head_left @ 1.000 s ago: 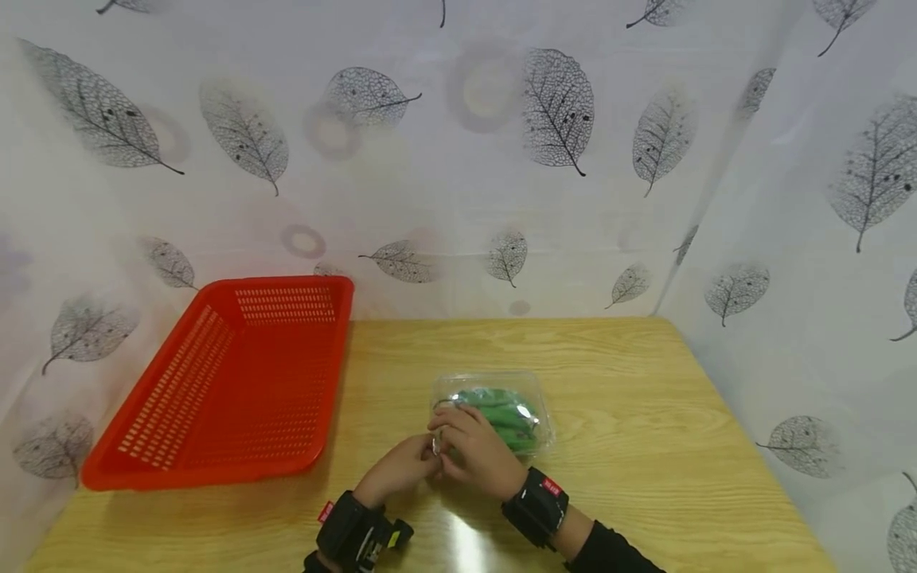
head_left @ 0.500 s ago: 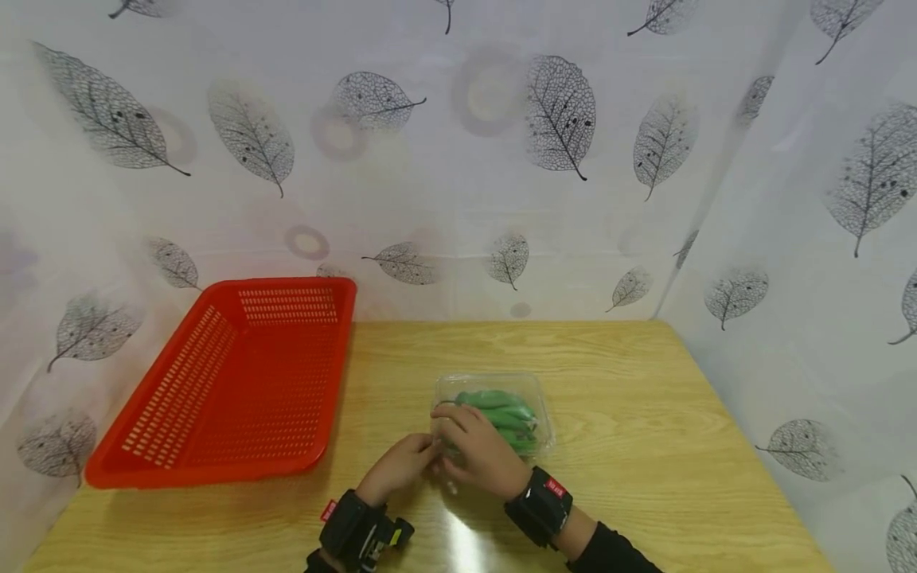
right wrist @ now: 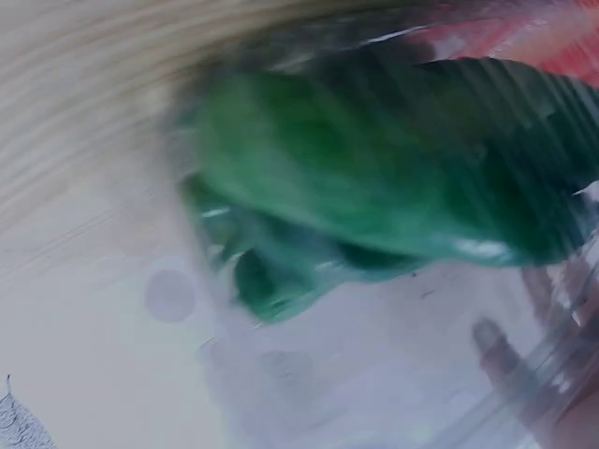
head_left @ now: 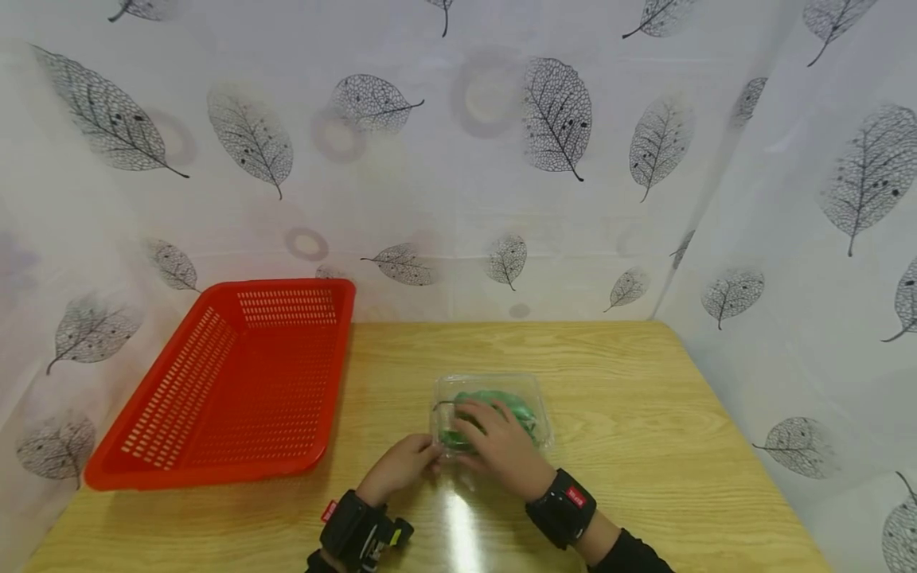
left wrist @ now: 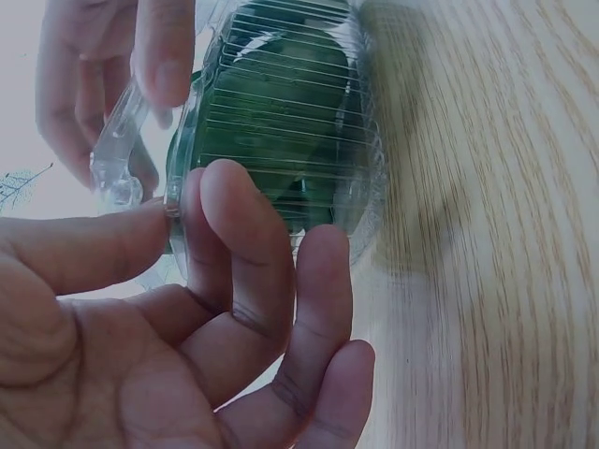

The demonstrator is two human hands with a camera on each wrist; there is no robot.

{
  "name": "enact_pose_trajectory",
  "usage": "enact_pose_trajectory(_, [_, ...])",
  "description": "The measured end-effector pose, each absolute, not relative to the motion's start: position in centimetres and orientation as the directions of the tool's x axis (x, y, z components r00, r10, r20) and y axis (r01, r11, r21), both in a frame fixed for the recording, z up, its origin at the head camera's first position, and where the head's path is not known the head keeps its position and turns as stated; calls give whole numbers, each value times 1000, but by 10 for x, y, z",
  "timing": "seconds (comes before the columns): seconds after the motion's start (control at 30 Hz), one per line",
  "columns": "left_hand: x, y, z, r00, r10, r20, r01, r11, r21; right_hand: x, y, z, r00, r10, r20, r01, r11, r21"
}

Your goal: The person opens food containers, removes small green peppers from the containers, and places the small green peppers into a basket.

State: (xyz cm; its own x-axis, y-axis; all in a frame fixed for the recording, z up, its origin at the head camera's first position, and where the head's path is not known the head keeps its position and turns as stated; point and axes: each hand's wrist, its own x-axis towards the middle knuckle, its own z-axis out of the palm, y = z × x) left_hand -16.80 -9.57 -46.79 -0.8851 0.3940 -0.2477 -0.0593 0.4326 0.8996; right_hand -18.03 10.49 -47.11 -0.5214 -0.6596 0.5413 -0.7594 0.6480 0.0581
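Note:
A clear plastic box with green peppers inside lies on the table. At its near left corner, my left hand pinches the rim between thumb and fingers, as the left wrist view shows. My right hand reaches over the near side, its slightly bent fingers spread on top of the box. A raised flap of clear plastic stands apart from the rim by the right fingers in the left wrist view. The right wrist view is blurred; peppers fill its middle, and a fingertip appears at lower right.
A red plastic basket with slotted walls stands left of the box. Bare wood of the table extends to the right. Behind hangs a white curtain with a leaf print.
My right hand has slid right from the box's near left corner, away from the left fingers, onto the top of the box. The left hand stays at the corner.

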Motion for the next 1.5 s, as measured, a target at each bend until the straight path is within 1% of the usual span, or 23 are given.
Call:
enact_pose_trajectory(0.17, [-168, -97, -470, -883, 399, -246, -58, 428, 902, -181, 118, -472, -540, -654, 530, -736, 672, 80])
enact_pose_trajectory(0.43, [-168, -96, -471, -879, 418, -228, -41, 411, 911, -178, 129, -471, -502, -657, 562, -738, 665, 118])
enact_pose_trajectory(0.77, [-167, -94, -470, -880, 411, -239, -55, 411, 910, -173, 136, -471, -518, -651, 555, -724, 679, 121])
enact_pose_trajectory(1.03, [-167, -92, -471, -882, 405, -242, -50, 430, 901, -172, 140, -470, -502, -666, 552, -738, 662, 129])
enact_pose_trajectory(1.33, [-167, -90, -469, -880, 410, -241, -26, 464, 885, -172, 150, -473, -519, -664, 538, -731, 671, 123])
enact_pose_trajectory(1.5, [-166, -91, -469, -882, 408, -234, -14, 476, 879, -171, 159, -474, -530, -650, 545, -705, 695, 142])
